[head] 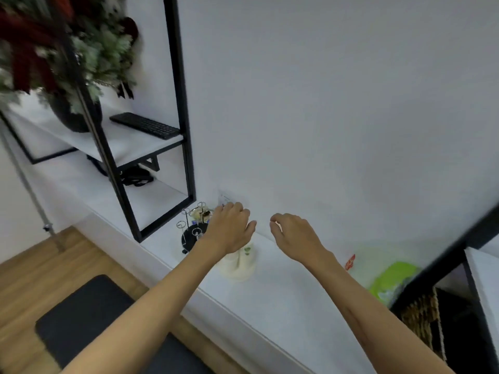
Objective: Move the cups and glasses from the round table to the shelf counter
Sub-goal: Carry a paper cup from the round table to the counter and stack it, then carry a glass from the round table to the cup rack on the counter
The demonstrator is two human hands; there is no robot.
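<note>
White counter (283, 300): cream cup (237, 265) sitting under left hand (229, 230); both hands hovering relaxed, empty, right hand (294, 236) beside cup.

Both hands hover empty over the white shelf counter (283, 300), left hand (229, 230) above a cream cup (239, 265), right hand (294, 236) loosely curled beside it

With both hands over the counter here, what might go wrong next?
1. The left hand hovers just over the white cup; a careless withdrawal might tip it.
2. The wire cup rack stands close beside that hand and could be knocked.
3. The right hand holds nothing, so it adds little risk.
</note>
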